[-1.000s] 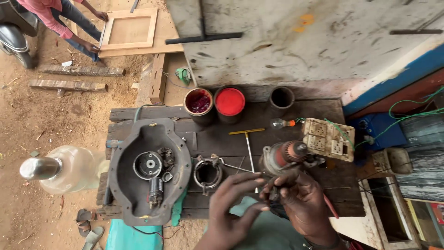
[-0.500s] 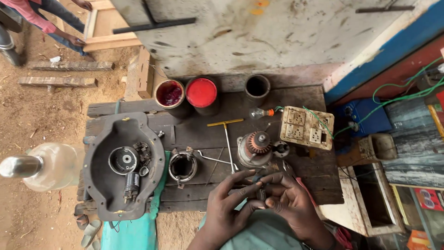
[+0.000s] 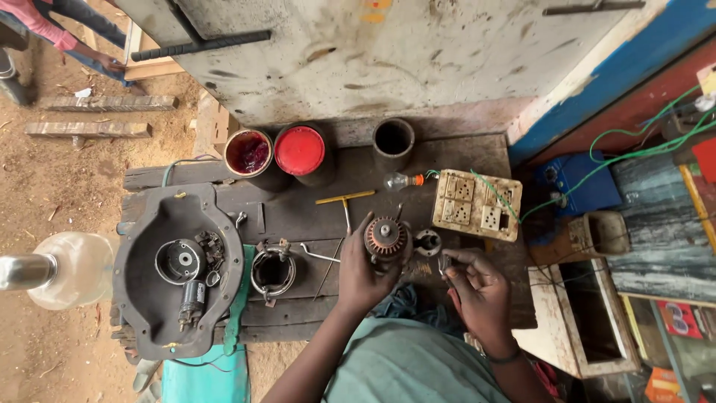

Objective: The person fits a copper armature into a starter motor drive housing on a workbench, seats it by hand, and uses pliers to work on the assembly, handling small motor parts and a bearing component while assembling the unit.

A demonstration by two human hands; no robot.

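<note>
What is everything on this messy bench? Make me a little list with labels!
left hand: left hand grips a motor armature with copper windings
right hand: right hand pinches a small metal part
left side of bench: dark round engine cover, metal ring housing beside it
back row: open tin of red liquid, red lid, empty dark cup
near the armature: yellow T-handle tool, bulb, cream switch board
bench: dark wooden planks

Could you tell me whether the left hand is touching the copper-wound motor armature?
Touching: the head view shows the left hand wrapped around the motor armature, fingers against its side.
</note>
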